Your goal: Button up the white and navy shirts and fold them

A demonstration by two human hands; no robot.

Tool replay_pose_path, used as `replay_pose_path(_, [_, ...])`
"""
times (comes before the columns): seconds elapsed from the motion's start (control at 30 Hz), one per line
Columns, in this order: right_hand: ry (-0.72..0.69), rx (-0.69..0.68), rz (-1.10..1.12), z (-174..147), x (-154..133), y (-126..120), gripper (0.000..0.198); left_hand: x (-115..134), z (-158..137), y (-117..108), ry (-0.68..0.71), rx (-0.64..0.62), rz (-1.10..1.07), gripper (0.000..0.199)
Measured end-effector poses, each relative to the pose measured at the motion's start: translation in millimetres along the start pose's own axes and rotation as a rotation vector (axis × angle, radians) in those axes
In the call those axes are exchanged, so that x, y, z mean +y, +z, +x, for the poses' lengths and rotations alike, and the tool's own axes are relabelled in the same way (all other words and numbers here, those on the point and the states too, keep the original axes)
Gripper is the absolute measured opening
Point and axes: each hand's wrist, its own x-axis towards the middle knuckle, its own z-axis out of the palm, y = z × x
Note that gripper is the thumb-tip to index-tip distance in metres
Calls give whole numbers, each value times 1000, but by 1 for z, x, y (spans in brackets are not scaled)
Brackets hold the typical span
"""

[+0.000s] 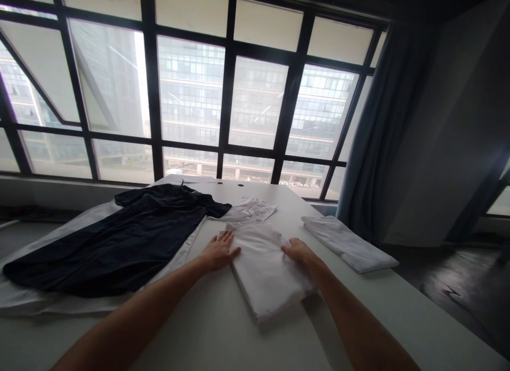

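Note:
A folded white garment (269, 270), probably a shirt, lies in front of me as a flat rectangle on the white table (223, 328). On its far left edge rests my left hand (219, 251), open, with fingers stretched forward and the thumb lying on the cloth. My right hand (298, 250) is closed on the opposite edge, its thumb on top; the other fingers are partly hidden. Just beyond the folded piece, a crumpled white cloth (251, 209) touches or nearly touches it.
A dark navy short-sleeved garment (119, 238) is spread over white fabric (35, 302) on the left. Another folded white garment (350, 243) lies near the table's right edge. Behind stand large windows (191, 94) and a blue curtain (370, 148).

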Motion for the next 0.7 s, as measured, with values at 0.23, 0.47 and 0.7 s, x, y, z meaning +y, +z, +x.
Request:
replay_pose_path(0.23, [23, -6, -79, -1, -5, -5, 42, -19, -8, 1, -152, 23, 37, 78])
replay_pose_path(0.47, [-23, 196, -120, 21, 1, -60, 32, -22, -11, 5, -169, 55, 123, 69])
replay_pose_path(0.7, [-178, 349, -39, 53, 26, -152, 27, -21, -5, 7, -202, 67, 91, 68])
